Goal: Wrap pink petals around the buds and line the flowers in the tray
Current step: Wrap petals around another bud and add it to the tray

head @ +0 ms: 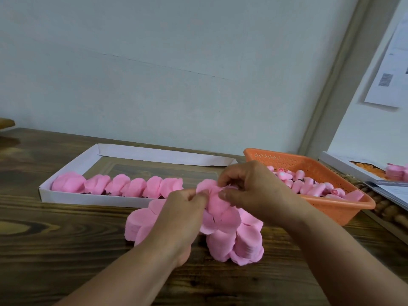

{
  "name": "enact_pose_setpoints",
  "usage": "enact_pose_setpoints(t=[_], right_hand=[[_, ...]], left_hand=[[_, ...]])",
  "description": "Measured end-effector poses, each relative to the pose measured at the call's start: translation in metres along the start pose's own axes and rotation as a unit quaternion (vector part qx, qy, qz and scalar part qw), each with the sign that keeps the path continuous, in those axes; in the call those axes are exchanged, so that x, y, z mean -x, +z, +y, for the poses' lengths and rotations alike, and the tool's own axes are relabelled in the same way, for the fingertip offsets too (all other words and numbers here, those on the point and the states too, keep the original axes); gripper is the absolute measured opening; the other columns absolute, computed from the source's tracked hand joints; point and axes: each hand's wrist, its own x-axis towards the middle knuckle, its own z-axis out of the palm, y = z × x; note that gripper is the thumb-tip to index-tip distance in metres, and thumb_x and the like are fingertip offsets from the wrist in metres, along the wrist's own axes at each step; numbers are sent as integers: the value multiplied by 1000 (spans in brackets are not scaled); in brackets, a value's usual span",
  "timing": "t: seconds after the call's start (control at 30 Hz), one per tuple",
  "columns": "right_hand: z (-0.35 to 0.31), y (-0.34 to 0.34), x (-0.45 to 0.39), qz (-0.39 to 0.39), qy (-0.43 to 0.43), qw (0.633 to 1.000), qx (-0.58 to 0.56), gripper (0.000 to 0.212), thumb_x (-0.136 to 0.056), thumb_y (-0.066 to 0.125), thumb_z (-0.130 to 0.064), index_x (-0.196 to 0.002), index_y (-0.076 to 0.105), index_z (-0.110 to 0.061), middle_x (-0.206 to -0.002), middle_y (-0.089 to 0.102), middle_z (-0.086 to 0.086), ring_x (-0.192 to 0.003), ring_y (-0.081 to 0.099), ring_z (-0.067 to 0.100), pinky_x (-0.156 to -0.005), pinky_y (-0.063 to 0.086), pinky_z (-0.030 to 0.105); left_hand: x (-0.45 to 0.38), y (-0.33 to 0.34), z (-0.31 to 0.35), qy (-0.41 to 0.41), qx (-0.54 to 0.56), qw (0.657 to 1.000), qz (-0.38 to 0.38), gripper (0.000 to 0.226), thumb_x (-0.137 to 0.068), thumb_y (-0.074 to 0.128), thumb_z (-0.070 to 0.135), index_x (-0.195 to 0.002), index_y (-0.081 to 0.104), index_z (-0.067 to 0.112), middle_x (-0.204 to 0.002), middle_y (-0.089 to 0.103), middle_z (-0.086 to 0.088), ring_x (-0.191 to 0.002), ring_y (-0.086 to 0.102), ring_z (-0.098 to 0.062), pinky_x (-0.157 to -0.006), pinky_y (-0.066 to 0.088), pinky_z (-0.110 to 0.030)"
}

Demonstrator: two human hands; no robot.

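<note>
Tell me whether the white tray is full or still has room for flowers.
Still has room. The white tray holds one row of pink flowers along its near edge; the floor behind them lies bare.

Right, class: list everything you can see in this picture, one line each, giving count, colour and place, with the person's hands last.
finished flowers: six, pink, in a row along the tray's near wall
tray: one, white, far left on the table
petal stacks: several, pink, on the table under the hands
flower being wrapped: one, pink, between both hands
basket: one, orange, right of the tray
buds: many, pink, in the basket
table: one, dark wood
paper sheet: one, white, on the right wall
left hand: pinching the petals
right hand: pinching the petals
</note>
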Motion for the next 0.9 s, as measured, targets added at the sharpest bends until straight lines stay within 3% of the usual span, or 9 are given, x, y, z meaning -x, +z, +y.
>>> enact_pose_setpoints(t=[0.1, 0.17, 0.37, 0.43, 0.53, 0.63, 0.73, 0.8, 0.9], right_hand=[[-2, -4, -4, -9, 1, 1000, 24, 14, -77, 68, -4, -73, 65, -18, -60, 55, -12, -59, 52, -1, -52, 40, 13], [-3, -5, -5, -15, 8, 999, 30, 16, -76, 68, -4, -71, 63, -18, -58, 54, -11, -55, 52, -4, -51, 39, 10], [-4, -1, -7, -2, 51, 999, -1, 22, -75, 68, 1, -64, 58, -15, -49, 56, -8, -44, 55, 3, -53, 52, 31], [-3, 3, -7, 8, 70, 997, -22, 22, -74, 68, 3, -62, 57, -12, -44, 57, -7, -40, 57, 7, -50, 51, 28], [-3, 5, -5, -2, 101, 991, -84, 22, -76, 68, 5, -64, 58, -11, -44, 60, -1, -41, 59, 9, -45, 49, 18], [-1, 0, -1, -53, 113, 986, -114, 18, -73, 69, 6, -74, 64, -11, -46, 62, -4, -45, 60, 6, -46, 41, 7], [5, -3, 1, -72, 110, 984, -123, 25, -72, 70, 8, -86, 68, -13, -58, 69, 4, -59, 68, 15, -57, 51, 22], [6, -3, 3, -59, 91, 988, -112, 26, -72, 70, 6, -86, 69, -16, -68, 71, 13, -68, 69, 26, -68, 54, 38], [5, -5, 7, -41, 26, 995, -88, 25, -75, 72, 2, -79, 71, -22, -72, 69, 4, -64, 64, 14, -65, 52, 34]], left_hand=[[3, 1, 1, 26, 1, 999, -40, 33, -99, 46, 24, -82, 73, 15, -82, 73, 3, -86, 65, -12, -83, 56, -38], [3, 1, 0, 39, -12, 998, -48, 34, -98, 44, 20, -79, 72, 13, -76, 71, 10, -80, 63, -4, -79, 54, -32], [2, 1, -4, 69, -29, 994, -82, 21, -93, 55, 19, -82, 72, 20, -78, 73, 7, -80, 67, -6, -64, 51, -16], [2, 0, -7, 74, -33, 993, -86, 10, -90, 63, 23, -88, 73, 24, -78, 74, 8, -76, 68, -3, -60, 49, -11], [0, 0, -8, 58, -22, 995, -81, 10, -89, 64, 27, -89, 74, 23, -77, 74, 10, -72, 67, 0, -68, 49, -21], [-2, -2, -8, 25, -21, 997, -69, 12, -87, 66, 27, -94, 74, 23, -82, 75, 8, -86, 67, -9, -79, 53, -32], [-3, -4, -6, 6, -11, 997, -74, 10, -88, 66, 21, -93, 74, 16, -85, 75, -2, -90, 67, -19, -84, 54, -38], [-4, -6, -5, -7, 12, 996, -86, 9, -88, 65, 17, -86, 73, 14, -80, 75, -2, -84, 69, -16, -72, 56, -29], [-2, -9, -1, -33, 46, 990, -130, 12, -89, 64, 11, -82, 73, 12, -76, 74, -2, -72, 69, -10, -60, 55, -22]])
